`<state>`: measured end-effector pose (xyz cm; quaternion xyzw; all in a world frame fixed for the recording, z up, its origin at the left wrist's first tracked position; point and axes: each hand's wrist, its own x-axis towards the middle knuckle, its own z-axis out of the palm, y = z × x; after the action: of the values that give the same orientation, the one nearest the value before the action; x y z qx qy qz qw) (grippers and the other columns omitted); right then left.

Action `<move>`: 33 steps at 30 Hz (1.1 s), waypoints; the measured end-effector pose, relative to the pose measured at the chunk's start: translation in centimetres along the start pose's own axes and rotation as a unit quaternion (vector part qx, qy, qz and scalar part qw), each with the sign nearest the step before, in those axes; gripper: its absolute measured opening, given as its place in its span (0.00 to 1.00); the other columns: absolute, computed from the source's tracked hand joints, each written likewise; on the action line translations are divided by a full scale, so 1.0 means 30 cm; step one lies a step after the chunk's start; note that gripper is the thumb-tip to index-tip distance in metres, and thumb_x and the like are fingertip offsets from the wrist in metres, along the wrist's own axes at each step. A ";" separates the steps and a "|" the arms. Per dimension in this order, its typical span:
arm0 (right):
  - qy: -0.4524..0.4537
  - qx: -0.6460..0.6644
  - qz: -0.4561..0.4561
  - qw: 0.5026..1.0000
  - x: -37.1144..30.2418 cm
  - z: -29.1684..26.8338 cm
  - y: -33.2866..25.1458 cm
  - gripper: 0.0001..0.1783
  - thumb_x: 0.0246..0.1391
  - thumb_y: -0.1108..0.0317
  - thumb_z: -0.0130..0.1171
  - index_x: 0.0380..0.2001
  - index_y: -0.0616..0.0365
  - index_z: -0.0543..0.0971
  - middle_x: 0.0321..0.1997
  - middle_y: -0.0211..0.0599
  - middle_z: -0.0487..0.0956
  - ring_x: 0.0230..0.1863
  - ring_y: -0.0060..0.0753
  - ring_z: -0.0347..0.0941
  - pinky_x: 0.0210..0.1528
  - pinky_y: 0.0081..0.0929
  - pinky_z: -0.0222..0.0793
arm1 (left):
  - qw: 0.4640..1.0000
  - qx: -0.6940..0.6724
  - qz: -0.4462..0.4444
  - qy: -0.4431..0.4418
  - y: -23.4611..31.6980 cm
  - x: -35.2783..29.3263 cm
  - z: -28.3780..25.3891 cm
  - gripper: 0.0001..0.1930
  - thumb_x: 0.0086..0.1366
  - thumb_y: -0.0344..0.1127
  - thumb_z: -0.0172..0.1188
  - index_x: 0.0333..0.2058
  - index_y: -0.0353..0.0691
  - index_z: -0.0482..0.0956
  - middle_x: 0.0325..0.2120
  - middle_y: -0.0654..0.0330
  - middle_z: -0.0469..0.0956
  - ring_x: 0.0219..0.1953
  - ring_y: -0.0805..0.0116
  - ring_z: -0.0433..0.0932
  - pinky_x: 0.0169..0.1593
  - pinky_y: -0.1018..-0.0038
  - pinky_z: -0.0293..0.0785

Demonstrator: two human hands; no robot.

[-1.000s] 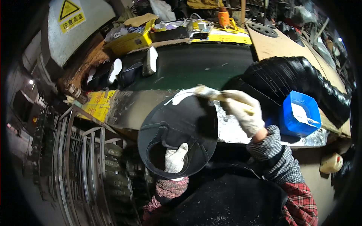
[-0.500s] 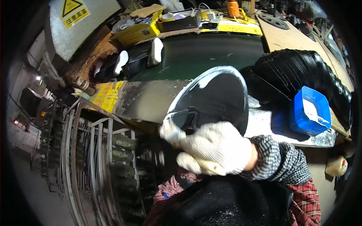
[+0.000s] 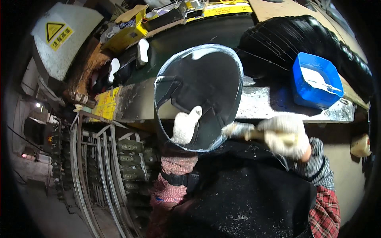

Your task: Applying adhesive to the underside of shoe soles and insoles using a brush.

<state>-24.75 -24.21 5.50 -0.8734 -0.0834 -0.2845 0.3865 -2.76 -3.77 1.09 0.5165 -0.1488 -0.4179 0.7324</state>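
Note:
A wide, hollow black piece (image 3: 206, 75) with straps inside and a white-smeared rim stands between my arms. My left hand (image 3: 185, 126), in a white knit glove, shows inside its lower left rim, thumb raised and the other fingers partly hidden; it appears to grip the piece. Also gloved, my right hand (image 3: 285, 137) is closed around the wooden handle of a brush (image 3: 237, 130). The brush's whitened bristles meet the lower right rim. A blue tub (image 3: 317, 97) with white paste and a stick-like tool inside stands beyond my right hand.
Stacked black pieces (image 3: 293, 39) lie behind the tub on the workbench (image 3: 262, 104). Two white-soled shoe shapes (image 3: 143, 52) stand at the far left, near a yellow box (image 3: 129, 36). A metal rack (image 3: 75, 166) holds several dark soles at left; a pale container (image 3: 360, 146) sits lower right.
My right hand has moved with the brush from the piece's left rim to its lower right rim. My left hand, hidden before, now shows inside. The whole view has shifted.

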 end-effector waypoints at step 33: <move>0.094 -0.049 0.147 0.983 0.012 0.037 0.262 0.11 0.47 0.72 0.64 0.36 0.63 0.79 0.28 0.42 0.78 0.27 0.43 0.75 0.31 0.32 0.70 | 0.539 0.830 0.130 0.063 0.102 0.518 -0.237 0.21 0.70 0.39 0.51 0.58 0.40 0.68 0.46 0.50 0.78 0.49 0.62 0.77 0.52 0.66 0.75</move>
<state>-21.11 -28.83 0.17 -0.8634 0.0968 -0.3087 0.3871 12.67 -10.82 -2.54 0.8930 -0.4482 0.0260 0.0304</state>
